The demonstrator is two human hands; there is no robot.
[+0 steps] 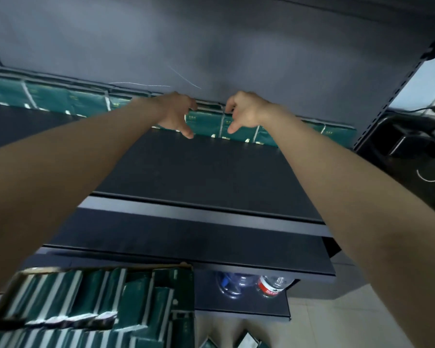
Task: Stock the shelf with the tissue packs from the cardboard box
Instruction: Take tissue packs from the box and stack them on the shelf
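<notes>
Fingers (192, 103) of left hand (172, 114), right hand (246, 111) pinch tissue packs (204, 123); two bottles (271, 285) below.

Both your bare arms are stretched straight ahead, forearms converging so the hands sit near each other but apart. Your left hand (175, 114) is palm down, fingers half curled, thumb pointing down toward the right hand (245, 112). The right mirrors it, fingers hooked, thumb angled down and inward. Whether either hand grips anything cannot be told.
</notes>
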